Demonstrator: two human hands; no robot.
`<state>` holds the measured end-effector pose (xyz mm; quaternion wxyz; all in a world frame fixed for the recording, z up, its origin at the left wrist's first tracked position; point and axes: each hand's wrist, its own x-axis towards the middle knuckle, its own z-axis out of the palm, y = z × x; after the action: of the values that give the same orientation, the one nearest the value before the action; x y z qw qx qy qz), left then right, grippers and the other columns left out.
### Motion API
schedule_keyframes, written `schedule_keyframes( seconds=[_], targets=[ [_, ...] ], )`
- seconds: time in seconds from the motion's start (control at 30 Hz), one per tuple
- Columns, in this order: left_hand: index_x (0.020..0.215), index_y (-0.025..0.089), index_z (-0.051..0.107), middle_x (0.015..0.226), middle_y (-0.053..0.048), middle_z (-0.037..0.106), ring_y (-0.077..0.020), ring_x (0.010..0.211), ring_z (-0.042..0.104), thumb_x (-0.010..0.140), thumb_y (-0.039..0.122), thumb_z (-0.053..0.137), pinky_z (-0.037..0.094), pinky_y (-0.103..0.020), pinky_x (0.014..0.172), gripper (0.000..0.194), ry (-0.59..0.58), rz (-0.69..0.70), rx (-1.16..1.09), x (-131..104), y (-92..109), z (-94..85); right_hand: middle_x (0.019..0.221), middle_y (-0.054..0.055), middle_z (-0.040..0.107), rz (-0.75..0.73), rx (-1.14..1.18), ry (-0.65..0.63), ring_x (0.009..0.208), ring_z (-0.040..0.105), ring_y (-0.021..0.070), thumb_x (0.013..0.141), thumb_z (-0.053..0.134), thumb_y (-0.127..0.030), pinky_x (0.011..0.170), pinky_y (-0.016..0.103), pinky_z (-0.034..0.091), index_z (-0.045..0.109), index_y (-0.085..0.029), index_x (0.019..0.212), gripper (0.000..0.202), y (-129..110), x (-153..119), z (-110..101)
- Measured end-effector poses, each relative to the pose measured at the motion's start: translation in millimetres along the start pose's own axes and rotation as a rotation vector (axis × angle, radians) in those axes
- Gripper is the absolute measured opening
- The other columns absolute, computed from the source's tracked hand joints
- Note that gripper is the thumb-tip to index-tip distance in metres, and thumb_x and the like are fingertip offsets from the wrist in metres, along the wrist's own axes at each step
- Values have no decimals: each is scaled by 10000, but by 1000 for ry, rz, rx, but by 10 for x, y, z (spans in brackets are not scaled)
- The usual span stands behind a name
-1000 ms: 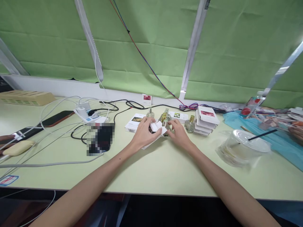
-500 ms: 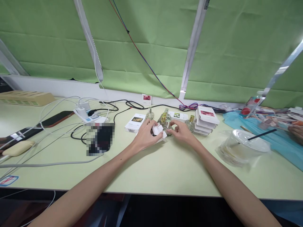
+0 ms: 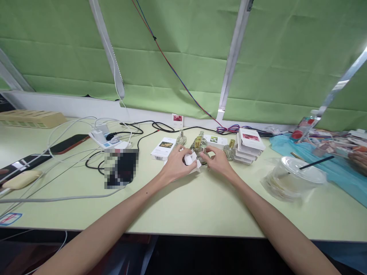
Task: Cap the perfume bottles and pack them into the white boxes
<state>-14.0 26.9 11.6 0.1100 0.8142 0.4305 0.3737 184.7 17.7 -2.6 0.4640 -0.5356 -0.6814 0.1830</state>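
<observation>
My left hand point(image 3: 178, 164) is closed round a small white box point(image 3: 191, 159) whose end flaps stand open. The fingers of my right hand point(image 3: 215, 157) are closed on a glass bottle with a silver cap point(image 3: 203, 149), just right of the box. More glass bottles with gold or silver caps stand behind my hands, one of them a gold-capped bottle point(image 3: 229, 151) to the right. A white box with a yellow flower picture point(image 3: 163, 149) lies left of my left hand. Behind the bottles is a box with a white flower picture point(image 3: 215, 140).
Several white boxes are stacked point(image 3: 250, 145) at right, near a lidded plastic cup with a straw point(image 3: 298, 172) and blue plastic point(image 3: 318, 160). Cables, a power strip point(image 3: 104, 139) and a phone point(image 3: 70, 144) lie left. Part of another person's hand point(image 3: 358, 162) shows at the right edge.
My right hand has shifted slightly left, nearer the box's open end. My left hand keeps its hold on the box. The other person's hand at the right edge has moved a little.
</observation>
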Motion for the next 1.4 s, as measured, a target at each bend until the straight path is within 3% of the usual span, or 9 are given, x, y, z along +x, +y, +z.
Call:
schedule_keyframes(
  seconds=[0.2, 0.43, 0.6, 0.83, 1.07, 1.23, 1.4],
  targets=[
    [935, 237, 645, 1022, -72, 637, -276, 991, 641, 790, 357, 697, 530, -425, 888, 195, 2, 6, 21, -1, 3, -10, 816, 33, 694, 9, -139, 57, 636, 579, 184, 838, 653, -552, 582, 280, 420, 595, -222, 773, 341, -47, 0, -10],
    [944, 233, 607, 1018, -63, 618, -269, 966, 623, 797, 413, 691, 510, -413, 867, 247, -73, 0, 47, -16, -3, -2, 668, -15, 633, 27, -191, 74, 569, 512, 174, 801, 661, -454, 609, 306, 401, 544, -238, 708, 263, -36, 5, -43],
    [941, 234, 597, 944, -35, 581, -245, 899, 605, 786, 456, 689, 498, -368, 796, 286, -137, 17, 51, -31, -38, 15, 737, -1, 660, 51, -236, 69, 622, 551, 193, 741, 628, -352, 680, 338, 443, 576, -237, 759, 127, -3, 36, -48],
    [928, 229, 584, 939, -27, 569, -237, 872, 585, 775, 486, 682, 467, -359, 787, 315, -220, 3, 69, -44, -7, 3, 871, 42, 695, 81, -306, 37, 705, 581, 216, 699, 614, -360, 735, 362, 457, 622, -222, 867, 218, 0, 43, -83],
    [927, 225, 563, 967, -35, 562, -234, 866, 577, 773, 512, 678, 454, -363, 778, 346, -296, 10, 82, -56, 40, -21, 803, 11, 700, 145, -269, 45, 673, 586, 211, 699, 612, -317, 700, 346, 441, 637, -244, 967, 279, -37, 17, -82],
    [942, 227, 561, 974, -37, 557, -236, 845, 583, 760, 537, 683, 459, -364, 747, 380, -339, -7, 85, -65, 32, -11, 803, 3, 698, 135, -218, 95, 677, 604, 205, 746, 637, -397, 708, 343, 440, 623, -238, 1014, 312, -11, 2, -46],
    [947, 215, 567, 1013, -59, 573, -258, 909, 603, 763, 520, 682, 471, -376, 781, 374, -365, -14, 84, -63, 37, -9, 762, -7, 689, 85, -186, 124, 688, 631, 204, 730, 585, -291, 675, 323, 441, 589, -236, 1010, 286, 39, 1, -11]
  ],
)
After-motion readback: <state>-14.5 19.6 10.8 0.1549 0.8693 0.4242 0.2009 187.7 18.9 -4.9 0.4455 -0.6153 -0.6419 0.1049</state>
